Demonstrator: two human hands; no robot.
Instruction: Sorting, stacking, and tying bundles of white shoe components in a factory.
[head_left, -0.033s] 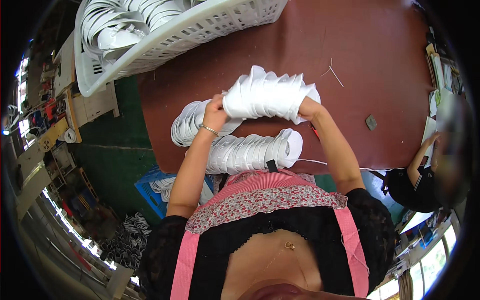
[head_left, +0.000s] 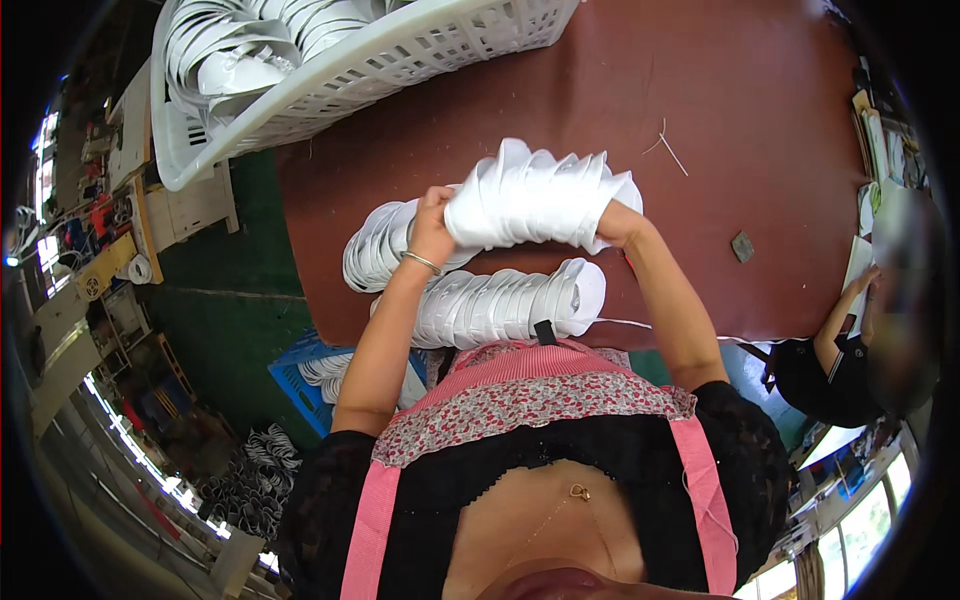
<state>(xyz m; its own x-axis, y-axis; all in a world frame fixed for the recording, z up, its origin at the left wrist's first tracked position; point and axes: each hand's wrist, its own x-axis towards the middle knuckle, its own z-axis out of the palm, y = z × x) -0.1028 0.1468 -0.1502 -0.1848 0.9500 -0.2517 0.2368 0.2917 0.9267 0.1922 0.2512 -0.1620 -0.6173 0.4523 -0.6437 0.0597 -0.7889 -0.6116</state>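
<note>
1. The white stack (head_left: 540,200), many thin curved pieces nested one inside the next, lies between my two sets of fingers, above the red-brown table (head_left: 760,90).
2. My left hand (head_left: 433,222) is closed on the stack's left end, fingers pinching the edge.
3. My right hand (head_left: 622,228) reaches into the stack's right end; those fingers are hidden, so I cannot tell how tightly they curl.
4. I judge each piece light and bendy, the whole stack springy and inclined to fan out or slide apart. Holding both ends, with a little inward squeeze, should suit it; the flared upper edges look easy to crease.
5. A second stack (head_left: 378,248) lies just left of my left fingers, partly behind them.
6. A third stack (head_left: 485,310) lies nearer my body, below both sets of fingers, a white cord (head_left: 627,322) trailing from its right end.
7. Beyond my left fingers stands a white crate (head_left: 350,85) of similar pieces.
8. Past my right fingers lie some thread scraps (head_left: 674,152) and a small grey block (head_left: 742,246).
</note>
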